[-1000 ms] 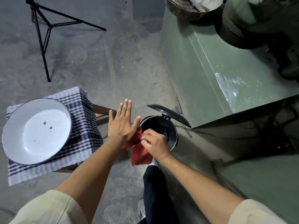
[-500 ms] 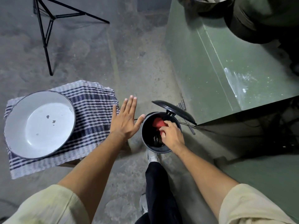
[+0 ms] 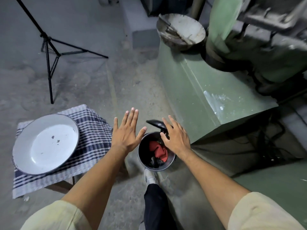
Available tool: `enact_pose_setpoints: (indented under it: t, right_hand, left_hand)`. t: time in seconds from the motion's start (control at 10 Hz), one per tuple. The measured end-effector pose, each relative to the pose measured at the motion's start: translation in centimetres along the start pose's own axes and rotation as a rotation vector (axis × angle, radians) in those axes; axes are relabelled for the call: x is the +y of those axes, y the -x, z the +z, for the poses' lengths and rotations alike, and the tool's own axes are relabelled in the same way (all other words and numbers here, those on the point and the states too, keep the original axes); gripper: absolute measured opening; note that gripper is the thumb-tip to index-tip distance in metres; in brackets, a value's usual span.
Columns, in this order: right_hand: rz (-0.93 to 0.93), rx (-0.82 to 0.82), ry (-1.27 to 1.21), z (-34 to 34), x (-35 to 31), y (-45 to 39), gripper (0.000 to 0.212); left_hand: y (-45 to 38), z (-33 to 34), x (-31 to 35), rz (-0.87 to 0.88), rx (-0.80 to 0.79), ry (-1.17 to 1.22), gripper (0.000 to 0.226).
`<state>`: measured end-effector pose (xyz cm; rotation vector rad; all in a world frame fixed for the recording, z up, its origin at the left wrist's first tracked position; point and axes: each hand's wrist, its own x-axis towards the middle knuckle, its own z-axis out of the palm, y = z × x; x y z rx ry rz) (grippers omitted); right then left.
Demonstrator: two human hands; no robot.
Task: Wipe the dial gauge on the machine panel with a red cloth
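The red cloth (image 3: 157, 151) lies crumpled inside a small black pedal bin (image 3: 142, 161) on the floor, its lid (image 3: 156, 124) raised. My left hand (image 3: 127, 134) hovers flat and empty just left of the bin, fingers spread. Over the bin's right rim my right hand (image 3: 176, 137) is also spread and holds nothing. A shoe (image 3: 149, 176) presses at the bin's near edge. The green machine (image 3: 207, 90) stands to the right; no dial gauge shows in view.
A white enamel basin (image 3: 44, 143) sits on a checked cloth (image 3: 94, 138) over a low stool at the left. A black tripod (image 3: 49, 52) stands on the concrete floor behind it. A metal bowl (image 3: 181, 32) rests on the machine top.
My right hand carried the red cloth into the bin, let it go and lifted out with fingers spread. The view tilted up toward the machine.
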<state>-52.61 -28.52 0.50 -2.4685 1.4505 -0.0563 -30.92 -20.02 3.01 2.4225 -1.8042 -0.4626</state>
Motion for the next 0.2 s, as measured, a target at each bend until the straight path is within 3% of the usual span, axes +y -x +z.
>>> enact_pose_setpoints:
  t: [0.2]
  right_hand:
    - [0.046,0.224,0.045,-11.8,0.9,2.5,0.081]
  left_hand:
    - [2.4,-9.1,5.5,0.111,0.151,-0.037,0.084]
